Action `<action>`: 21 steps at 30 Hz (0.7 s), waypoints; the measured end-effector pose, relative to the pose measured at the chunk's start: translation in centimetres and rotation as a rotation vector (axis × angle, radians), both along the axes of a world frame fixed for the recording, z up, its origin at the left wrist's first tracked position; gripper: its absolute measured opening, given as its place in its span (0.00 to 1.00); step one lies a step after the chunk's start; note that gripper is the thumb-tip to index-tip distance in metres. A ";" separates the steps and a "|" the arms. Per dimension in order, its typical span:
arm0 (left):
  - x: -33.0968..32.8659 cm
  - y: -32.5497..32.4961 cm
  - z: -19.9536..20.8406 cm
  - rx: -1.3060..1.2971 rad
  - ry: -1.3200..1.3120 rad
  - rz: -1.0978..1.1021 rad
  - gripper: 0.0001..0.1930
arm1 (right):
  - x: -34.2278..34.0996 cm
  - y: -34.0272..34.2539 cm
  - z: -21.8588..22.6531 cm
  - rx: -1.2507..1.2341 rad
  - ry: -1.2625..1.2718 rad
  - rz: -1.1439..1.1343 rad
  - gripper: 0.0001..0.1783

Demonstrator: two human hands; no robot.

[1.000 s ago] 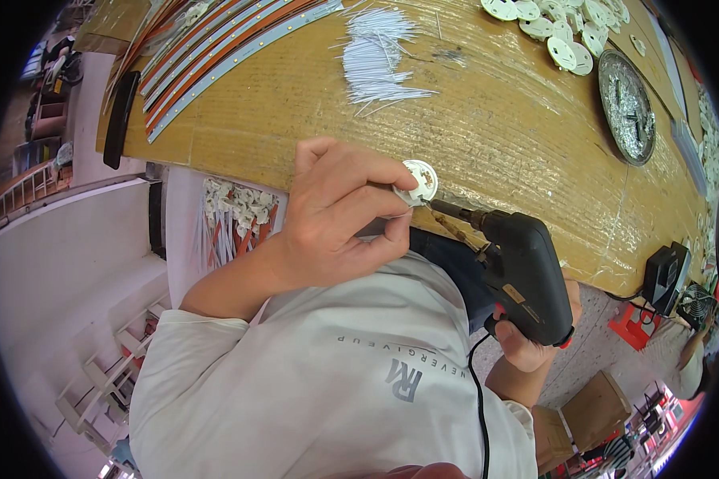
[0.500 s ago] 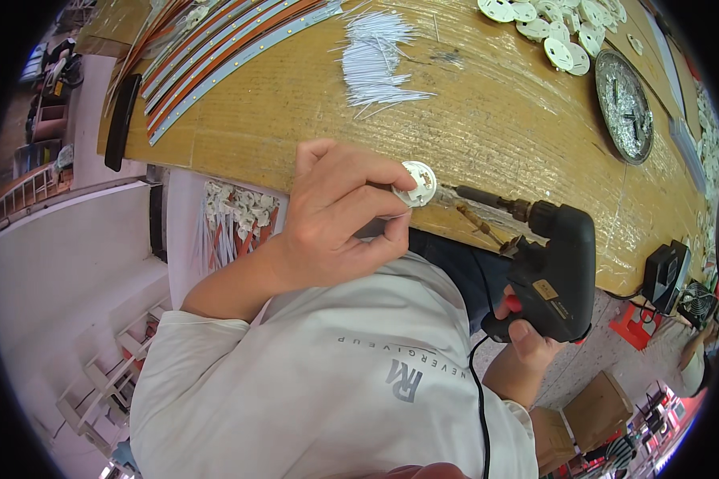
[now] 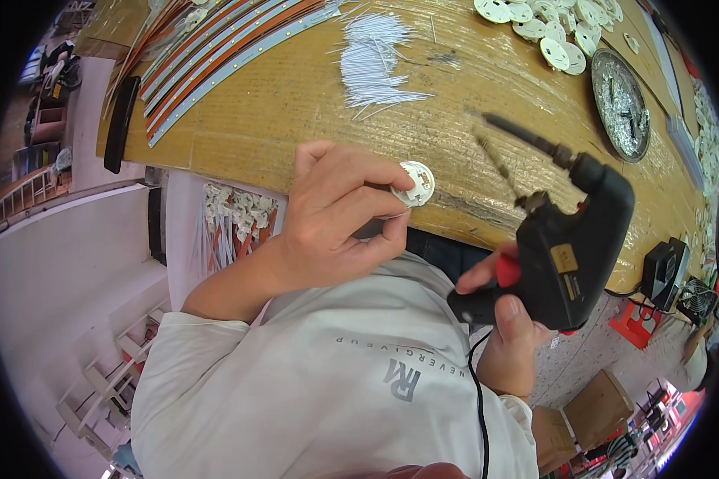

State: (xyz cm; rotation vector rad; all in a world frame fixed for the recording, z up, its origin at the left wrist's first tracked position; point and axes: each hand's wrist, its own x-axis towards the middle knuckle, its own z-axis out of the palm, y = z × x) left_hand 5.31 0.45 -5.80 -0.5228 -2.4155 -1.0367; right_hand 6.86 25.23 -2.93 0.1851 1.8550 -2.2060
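Note:
My left hand (image 3: pixel 331 211) pinches a small round white plastic disc (image 3: pixel 419 184) with copper-coloured contacts, over the near edge of the wooden table. A thin white line, perhaps a wire, shows below the fingertips. In my right hand (image 3: pixel 513 323) is a black soldering gun (image 3: pixel 571 247) with a red trigger and a cord. Its dark tip points up and to the left, apart from the disc. A thin brownish feed tube, somewhat blurred, stands beside the tip.
A heap of short white wires (image 3: pixel 375 64) lies on the table (image 3: pixel 287 112). LED strips (image 3: pixel 240 68) spread at the far left. More white discs (image 3: pixel 555 32) and a round metal dish (image 3: pixel 607 96) are far right. A bin of wired parts (image 3: pixel 244 211) stands left, a cardboard box (image 3: pixel 599 407) lower right.
My right hand has turned and swung the soldering gun; its tip has moved up and away from the disc. My left hand and the disc have hardly moved.

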 end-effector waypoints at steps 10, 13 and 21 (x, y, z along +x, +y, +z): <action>0.3 0.3 0.4 0.004 0.051 0.028 0.15 | -2.8 -5.3 -1.3 0.083 0.329 0.212 0.15; 0.4 0.3 0.3 -0.002 0.068 0.031 0.15 | -3.0 -5.5 -1.0 0.173 0.339 0.202 0.09; 0.5 -0.2 0.1 0.038 0.054 -0.020 0.14 | -3.0 -5.5 -1.8 0.149 0.270 0.119 0.13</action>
